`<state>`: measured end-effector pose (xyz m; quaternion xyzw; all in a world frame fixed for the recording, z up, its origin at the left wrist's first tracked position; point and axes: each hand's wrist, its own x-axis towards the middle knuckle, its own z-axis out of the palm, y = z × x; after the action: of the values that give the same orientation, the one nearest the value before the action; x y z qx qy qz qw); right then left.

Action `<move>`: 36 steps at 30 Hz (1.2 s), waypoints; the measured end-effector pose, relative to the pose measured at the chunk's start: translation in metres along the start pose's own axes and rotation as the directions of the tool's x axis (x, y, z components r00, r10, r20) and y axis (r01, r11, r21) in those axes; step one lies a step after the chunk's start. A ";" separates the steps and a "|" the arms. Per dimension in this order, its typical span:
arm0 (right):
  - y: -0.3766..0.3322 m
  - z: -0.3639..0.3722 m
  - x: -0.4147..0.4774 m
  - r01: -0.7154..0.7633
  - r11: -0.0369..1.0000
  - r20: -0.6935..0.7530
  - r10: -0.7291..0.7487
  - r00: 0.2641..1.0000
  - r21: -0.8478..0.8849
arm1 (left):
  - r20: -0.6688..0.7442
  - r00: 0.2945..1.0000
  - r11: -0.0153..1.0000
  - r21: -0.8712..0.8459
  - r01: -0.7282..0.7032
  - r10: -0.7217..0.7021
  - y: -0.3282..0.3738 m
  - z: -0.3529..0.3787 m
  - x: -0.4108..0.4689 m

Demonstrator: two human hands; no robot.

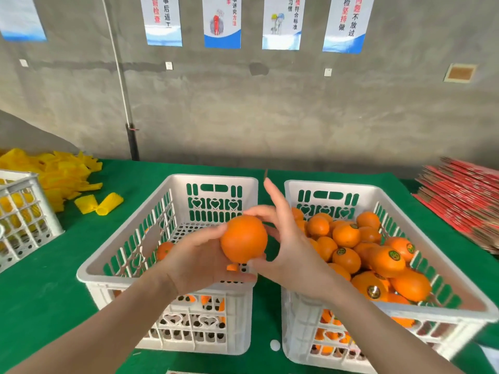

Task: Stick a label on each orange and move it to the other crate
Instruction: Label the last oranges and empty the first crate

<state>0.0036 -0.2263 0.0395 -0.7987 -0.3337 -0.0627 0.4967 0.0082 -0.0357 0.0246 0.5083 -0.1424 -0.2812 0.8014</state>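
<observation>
My left hand grips a plain orange from below, above the right rim of the left white crate. My right hand touches the orange's right and top side with thumb and a finger, the other fingers raised. No label shows on this orange's visible face. The left crate holds a few oranges low inside. The right white crate is heaped with oranges, several bearing round dark labels.
Green cloth covers the table. Yellow foam sleeves lie at the back left beside another white crate. A stack of red flat cartons sits at the right edge. A grey wall with posters stands behind.
</observation>
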 end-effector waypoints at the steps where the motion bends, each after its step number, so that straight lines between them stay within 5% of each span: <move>1: -0.002 -0.007 -0.003 0.020 0.999 0.043 -0.019 0.999 -0.039 | -0.047 0.998 0.996 0.072 0.048 -0.045 0.000 0.007 0.001; 4: -0.007 -0.023 -0.013 0.019 0.999 0.072 -0.017 0.997 -0.029 | -0.166 0.986 0.999 0.026 0.025 -0.021 -0.004 0.025 0.006; 8: -0.008 -0.033 -0.030 -0.054 0.940 -0.231 0.138 0.963 0.337 | -0.221 0.973 0.969 -0.223 -0.111 0.061 -0.013 0.042 0.015; 11: -0.005 -0.032 -0.039 -0.160 0.916 -0.238 0.259 0.936 0.369 | -0.211 0.972 0.956 -0.249 -0.154 0.102 -0.018 0.055 0.021; 15: -0.005 -0.031 -0.045 -0.175 0.941 -0.224 0.244 0.944 0.289 | -0.129 0.984 0.961 -0.234 -0.151 0.123 -0.025 0.069 0.023; 26: 0.003 -0.040 -0.049 -0.109 0.993 -0.222 0.096 0.970 -0.047 | -0.220 0.972 0.961 -0.244 -0.132 0.078 -0.036 0.080 0.028; 36: 0.005 -0.042 -0.054 -0.070 0.929 -0.235 -0.019 0.972 -0.363 | -0.223 0.973 0.970 -0.217 -0.109 0.060 -0.044 0.085 0.035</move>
<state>-0.0256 -0.2886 0.0334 -0.8690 -0.2446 -0.2114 0.3747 -0.0212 -0.1334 0.0207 0.4339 -0.0437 -0.2045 0.8764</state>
